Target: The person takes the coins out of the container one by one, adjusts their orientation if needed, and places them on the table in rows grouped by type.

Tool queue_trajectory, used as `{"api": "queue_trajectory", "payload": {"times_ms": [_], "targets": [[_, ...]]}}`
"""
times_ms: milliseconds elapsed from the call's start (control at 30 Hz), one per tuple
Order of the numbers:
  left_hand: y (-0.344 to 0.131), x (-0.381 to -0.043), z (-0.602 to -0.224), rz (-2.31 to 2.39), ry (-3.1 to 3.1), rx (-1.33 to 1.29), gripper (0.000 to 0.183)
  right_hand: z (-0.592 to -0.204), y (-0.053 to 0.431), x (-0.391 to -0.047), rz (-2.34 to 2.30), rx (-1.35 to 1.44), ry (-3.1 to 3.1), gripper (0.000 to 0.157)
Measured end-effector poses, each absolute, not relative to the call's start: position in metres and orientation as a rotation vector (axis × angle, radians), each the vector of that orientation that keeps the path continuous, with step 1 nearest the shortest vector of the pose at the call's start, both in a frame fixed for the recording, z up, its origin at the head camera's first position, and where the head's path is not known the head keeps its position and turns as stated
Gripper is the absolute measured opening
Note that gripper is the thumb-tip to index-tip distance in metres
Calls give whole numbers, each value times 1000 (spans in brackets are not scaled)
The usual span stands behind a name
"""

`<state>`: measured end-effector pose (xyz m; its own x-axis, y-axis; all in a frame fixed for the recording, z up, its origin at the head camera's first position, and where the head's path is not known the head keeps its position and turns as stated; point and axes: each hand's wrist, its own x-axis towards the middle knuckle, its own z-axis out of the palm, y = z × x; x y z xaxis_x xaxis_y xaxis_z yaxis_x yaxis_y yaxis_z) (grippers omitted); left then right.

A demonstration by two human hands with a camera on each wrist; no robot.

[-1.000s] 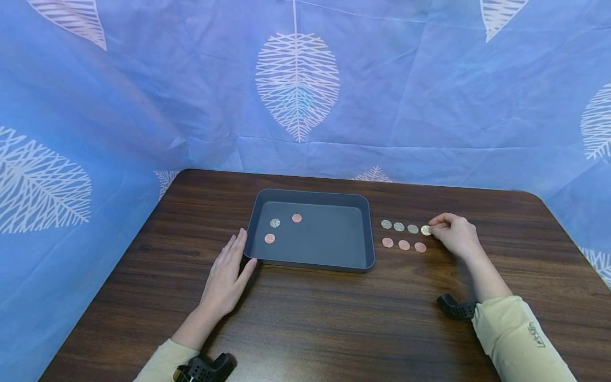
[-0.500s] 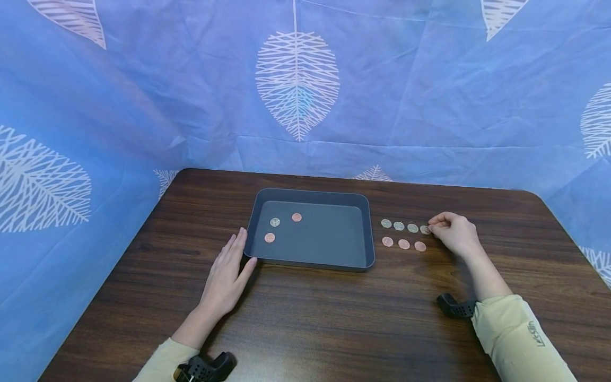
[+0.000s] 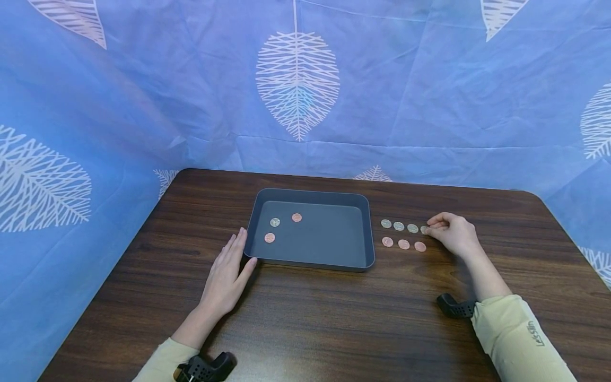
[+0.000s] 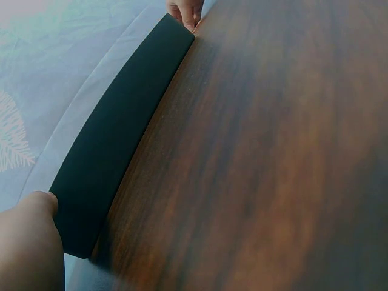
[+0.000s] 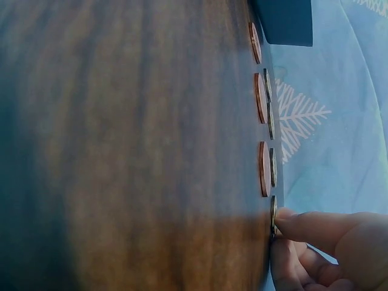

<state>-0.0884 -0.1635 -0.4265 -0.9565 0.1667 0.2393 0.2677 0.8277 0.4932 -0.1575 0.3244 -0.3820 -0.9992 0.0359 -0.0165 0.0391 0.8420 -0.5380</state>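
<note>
In the head view, my left hand (image 3: 226, 278) rests at the near left corner of a dark grey tray (image 3: 315, 262), fingers straight along its left side. The left wrist view has my thumb (image 4: 43, 209) touching the tray wall (image 4: 124, 127). Off the tray's right side my right hand (image 3: 455, 233) pinches the rightmost silver coin (image 3: 423, 229) of a row, at table level. Up close in the right wrist view, the thumb is on that coin (image 5: 273, 213) and a finger is at its edge. Three copper coins (image 3: 403, 244) lie in a nearer row.
Inside the tray are a silver coin (image 3: 275, 222) and two copper coins (image 3: 269, 238), all toward its left. Several silver coins (image 3: 399, 226) make up the back row on the dark wooden table (image 3: 334, 323). A blue leaf-print cloth (image 3: 200, 79) hangs behind.
The thumb and fingers of my right hand have shifted slightly left over the end silver coin, covering more of it. My left hand and the tray stay put.
</note>
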Motion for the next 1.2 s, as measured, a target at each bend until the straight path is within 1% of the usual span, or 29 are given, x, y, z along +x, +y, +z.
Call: {"api": "queue_trajectory", "payload": {"times_ms": [333, 533, 700, 1000, 1200], "targets": [[-164, -88, -427, -796, -2830, -343, 64, -380, 323, -157, -881, 14, 2994, 22], [-163, -88, -425, -806, -2822, -341, 63, -381, 323, -156, -908, 49, 3011, 22], [-164, -88, -425, -804, -2829, -341, 64, -378, 317, -155, -956, 71, 3071, 25], [-164, -88, -426, -803, -2828, -340, 64, -368, 280, -157, -1193, 47, 3015, 36], [-163, -88, -427, -808, -2830, -328, 65, -368, 242, -165, -1339, -59, 2964, 33]]}}
